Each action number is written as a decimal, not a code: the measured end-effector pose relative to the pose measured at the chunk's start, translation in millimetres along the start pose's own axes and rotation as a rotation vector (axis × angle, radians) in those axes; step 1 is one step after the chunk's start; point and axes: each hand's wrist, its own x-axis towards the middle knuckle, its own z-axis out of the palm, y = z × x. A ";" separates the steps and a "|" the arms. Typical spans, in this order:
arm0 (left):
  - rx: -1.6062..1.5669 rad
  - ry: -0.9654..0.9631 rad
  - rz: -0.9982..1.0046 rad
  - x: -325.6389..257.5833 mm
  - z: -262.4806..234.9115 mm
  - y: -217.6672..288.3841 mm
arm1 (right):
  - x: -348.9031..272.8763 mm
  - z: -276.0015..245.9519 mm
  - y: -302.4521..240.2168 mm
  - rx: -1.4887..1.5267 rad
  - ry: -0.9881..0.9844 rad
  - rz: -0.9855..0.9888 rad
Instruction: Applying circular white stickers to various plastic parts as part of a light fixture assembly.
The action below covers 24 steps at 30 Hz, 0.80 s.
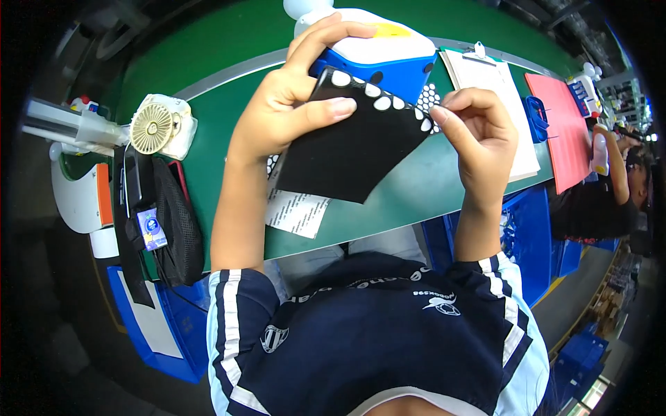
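Note:
My left hand [288, 104] is closed around a black sheet [354, 149] and a blue-and-white plastic housing [381, 59]. Its thumb presses on the sheet while the fingers reach over the housing's far side. White oval spots run along the sheet's far edge. Two dark round spots show on the housing's blue face. My right hand [479, 125] is at the sheet's right corner, with thumb and forefinger pinched together beside the white spots. Anything between those fingertips is too small to make out. Behind that corner, part of a white-dotted sheet [430, 96] shows.
A printed white paper [300, 213] lies under the black sheet on the green table [416, 184]. Left are a small fan [154, 128] and a black mesh bag [177, 222]. Right are a clipboard [496, 90], a red sheet [558, 132] and a co-worker [603, 201]. Blue bins [527, 236] stand below.

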 end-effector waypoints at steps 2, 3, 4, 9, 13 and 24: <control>-0.063 -0.007 -0.024 0.1 -4.4 0.6 | -10.0 -6.0 14.0 0.077 -0.009 0.135; -0.103 0.010 -0.071 1.6 -3.9 5.9 | -17.8 -6.2 21.2 0.107 -0.037 0.210; -0.230 0.149 -0.277 -0.4 7.1 14.0 | -23.9 -5.8 25.1 0.137 -0.064 0.285; -0.522 0.316 -0.412 -20.3 -26.1 -6.9 | -50.3 14.7 47.6 0.253 -0.181 0.519; -0.471 0.611 -0.565 -23.0 -20.8 -4.8 | -54.0 28.3 60.4 0.309 -0.178 0.492; 0.148 0.635 -0.147 -50.3 -74.4 -37.3 | -59.7 38.4 63.8 0.145 -0.239 0.370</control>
